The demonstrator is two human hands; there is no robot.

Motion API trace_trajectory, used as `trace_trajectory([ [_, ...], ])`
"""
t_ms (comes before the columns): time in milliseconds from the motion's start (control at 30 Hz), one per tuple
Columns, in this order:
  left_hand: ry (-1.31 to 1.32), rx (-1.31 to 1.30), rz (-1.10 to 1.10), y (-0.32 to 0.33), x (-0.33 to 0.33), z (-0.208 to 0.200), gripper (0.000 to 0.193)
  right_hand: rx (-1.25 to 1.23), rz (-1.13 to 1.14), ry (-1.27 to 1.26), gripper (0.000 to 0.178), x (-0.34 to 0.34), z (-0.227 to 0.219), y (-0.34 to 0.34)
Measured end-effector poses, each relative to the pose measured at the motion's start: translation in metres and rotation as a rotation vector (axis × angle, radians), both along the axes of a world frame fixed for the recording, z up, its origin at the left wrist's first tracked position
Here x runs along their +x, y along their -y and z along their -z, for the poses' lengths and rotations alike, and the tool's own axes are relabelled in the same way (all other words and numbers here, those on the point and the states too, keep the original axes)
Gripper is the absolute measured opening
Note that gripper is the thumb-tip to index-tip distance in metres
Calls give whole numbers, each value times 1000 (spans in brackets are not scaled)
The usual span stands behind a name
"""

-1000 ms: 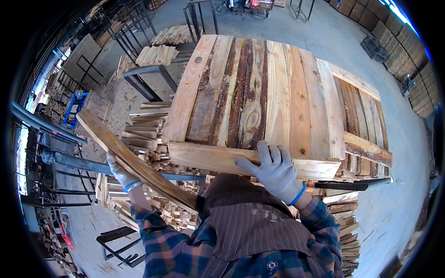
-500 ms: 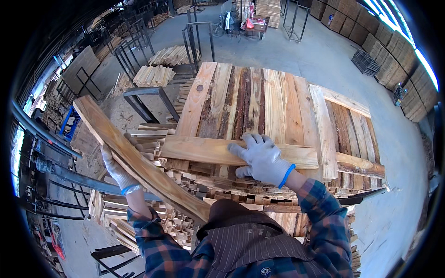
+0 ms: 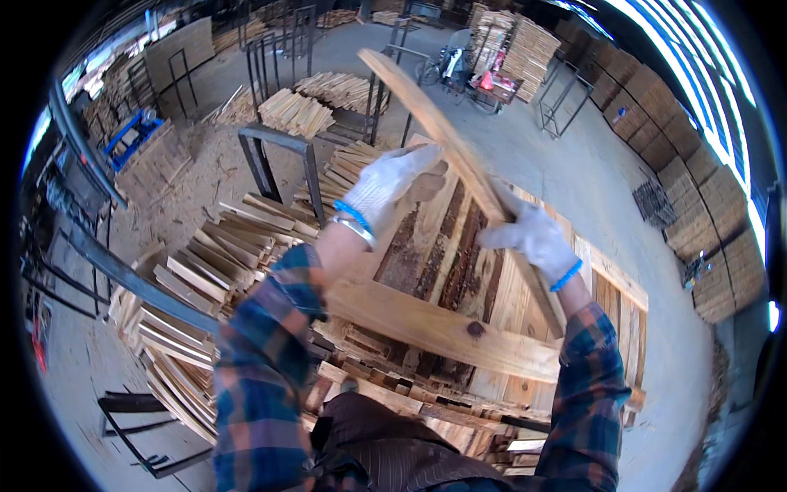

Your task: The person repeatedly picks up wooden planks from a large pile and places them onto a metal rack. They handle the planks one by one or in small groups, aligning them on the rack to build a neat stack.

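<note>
My right hand (image 3: 534, 242), in a white knit glove with a blue cuff, grips a long narrow wooden board (image 3: 443, 131) near its middle. The board is held tilted above the stack, its far end pointing up to the left. My left hand (image 3: 389, 187), gloved likewise, is beside the board with fingers stretched out; whether the fingertips touch it I cannot tell. Below both hands lies a layer of boards side by side (image 3: 422, 246), some with dark bark. Across its near side rests another board (image 3: 426, 320) with a dark knot.
Loose strips of wood (image 3: 197, 271) are heaped left of the stack. A dark metal frame (image 3: 279, 139) rises beyond them, with piles of slats (image 3: 295, 112) behind. Bundled wood stacks (image 3: 672, 156) line the right wall. A loaded cart (image 3: 496, 86) stands at the back.
My left hand has moved from a tilted board at the left to above the stack. My right hand has gone from resting on the crosswise board to gripping a raised one.
</note>
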State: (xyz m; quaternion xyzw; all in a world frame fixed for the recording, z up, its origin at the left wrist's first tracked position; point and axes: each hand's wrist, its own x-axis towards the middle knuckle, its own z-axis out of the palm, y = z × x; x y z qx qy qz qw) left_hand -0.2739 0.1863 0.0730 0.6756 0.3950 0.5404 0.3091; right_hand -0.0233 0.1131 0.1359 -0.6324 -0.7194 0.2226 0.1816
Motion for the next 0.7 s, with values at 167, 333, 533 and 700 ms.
trace_trajectory([
  [167, 124, -573, -120, -50, -111, 44, 64, 3, 74, 402, 91, 116, 81, -27],
  [333, 256, -792, -83, -58, -154, 126, 67, -104, 127, 375, 93, 130, 101, -48],
  [533, 309, -865, -7, -88, -129, 135, 66, -123, 222, 227, 92, 109, 101, -62],
  [700, -170, -744, 122, -126, -94, 125, 72, -103, 213, 86, 92, 101, 106, -65],
])
